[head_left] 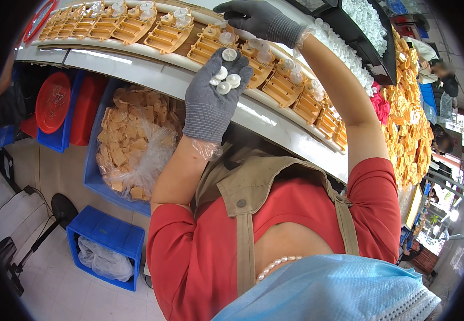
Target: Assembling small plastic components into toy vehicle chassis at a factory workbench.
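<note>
My left hand (217,96), in a grey knit glove, is palm up and holds several small white round plastic discs (224,88). One disc lies toward the fingertips, the others in the palm. Beyond it runs a curved row of yellow plastic housings (168,33) with ribbed compartments; many carry translucent round parts (226,38). My right hand (258,21), gloved in the same grey, reaches over the far side of the row. Its fingers point left, somewhat apart, above a housing (205,49) just past my left hand. Nothing shows between them.
Loose translucent parts (331,51) spread beside a black tray (349,32). Yellow pieces (408,112) are heaped at the right. Below the white table edge (264,115), a blue bin (90,166) holds tan flat pieces and plastic film. A red basin (52,101) and blue crate (106,227) are at left.
</note>
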